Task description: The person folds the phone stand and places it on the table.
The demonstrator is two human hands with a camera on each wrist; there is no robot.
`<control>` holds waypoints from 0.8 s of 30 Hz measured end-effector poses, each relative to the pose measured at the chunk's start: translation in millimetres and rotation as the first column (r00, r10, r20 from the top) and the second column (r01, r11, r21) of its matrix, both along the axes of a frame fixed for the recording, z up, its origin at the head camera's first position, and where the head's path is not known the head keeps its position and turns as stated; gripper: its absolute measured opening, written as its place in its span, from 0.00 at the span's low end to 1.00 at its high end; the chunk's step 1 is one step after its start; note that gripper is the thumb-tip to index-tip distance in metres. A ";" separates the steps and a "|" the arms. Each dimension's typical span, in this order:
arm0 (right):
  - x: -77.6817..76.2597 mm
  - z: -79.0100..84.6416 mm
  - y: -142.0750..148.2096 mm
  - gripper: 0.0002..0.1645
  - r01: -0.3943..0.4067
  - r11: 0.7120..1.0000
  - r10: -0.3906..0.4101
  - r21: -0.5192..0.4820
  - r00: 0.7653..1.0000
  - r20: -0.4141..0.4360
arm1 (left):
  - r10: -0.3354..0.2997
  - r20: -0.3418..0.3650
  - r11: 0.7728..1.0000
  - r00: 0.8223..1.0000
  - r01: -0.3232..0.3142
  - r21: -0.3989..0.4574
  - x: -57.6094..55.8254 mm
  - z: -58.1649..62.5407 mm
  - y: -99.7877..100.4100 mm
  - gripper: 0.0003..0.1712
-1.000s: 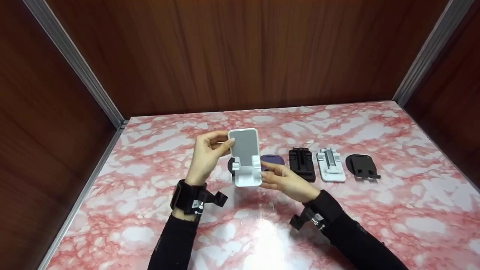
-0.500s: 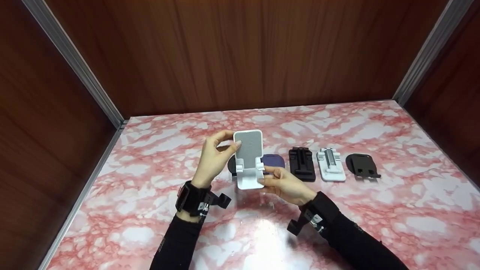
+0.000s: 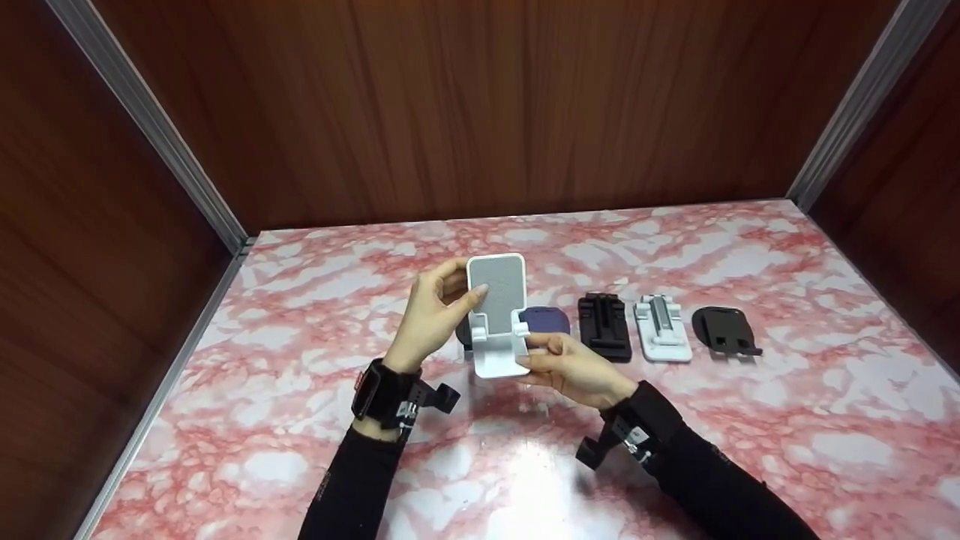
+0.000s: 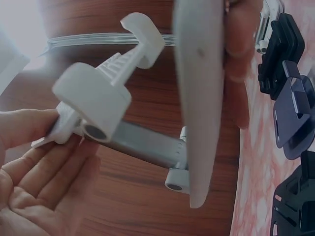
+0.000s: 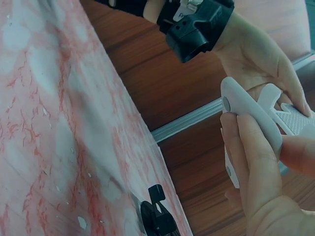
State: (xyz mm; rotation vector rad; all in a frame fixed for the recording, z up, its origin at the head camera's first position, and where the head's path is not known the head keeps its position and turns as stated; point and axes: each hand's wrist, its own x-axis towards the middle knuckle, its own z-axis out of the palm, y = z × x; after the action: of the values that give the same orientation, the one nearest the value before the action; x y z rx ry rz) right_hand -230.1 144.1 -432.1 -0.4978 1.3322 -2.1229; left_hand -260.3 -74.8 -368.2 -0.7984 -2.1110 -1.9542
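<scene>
In the head view a white folding phone stand (image 3: pixel 498 311) with a grey pad is held up above the table, unfolded. My left hand (image 3: pixel 436 315) grips its upper plate at the left edge, thumb on the pad and fingers behind. The right hand (image 3: pixel 574 367) pinches the white base at its lower right, with the thumb on top. A grey metal arm (image 4: pixel 147 142) between plate and base shows in the left wrist view. From the right wrist, the fingers (image 5: pixel 258 162) lie along the underside of the base (image 5: pixel 251 110).
On the marbled red and white table (image 3: pixel 300 450) stands a row of phone stands: a purple one (image 3: pixel 547 320), a black one (image 3: pixel 604 328), a white one (image 3: pixel 662 328) and a dark one (image 3: pixel 725 331). Another black stand (image 3: pixel 463 334) is mostly hidden behind the held one. Wood panels (image 3: pixel 525 112) enclose the table.
Both hands have shifted the stand slightly to the right. The right hand's grip has moved from the base's side edge to its lower corner, and the upper plate has tilted a little.
</scene>
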 end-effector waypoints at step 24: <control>5.6 7.1 -2.6 0.30 -0.010 1.000 0.010 -0.004 1.000 0.006 | 0.104 -0.242 0.986 0.965 -0.131 -0.102 -0.8 -3.0 4.3 0.12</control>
State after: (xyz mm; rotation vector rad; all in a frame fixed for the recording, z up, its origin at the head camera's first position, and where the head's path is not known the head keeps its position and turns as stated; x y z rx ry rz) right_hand -224.5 141.6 -425.0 -0.4986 1.3194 -2.1175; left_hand -261.1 -70.5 -371.2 -0.8570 -2.0931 -1.6021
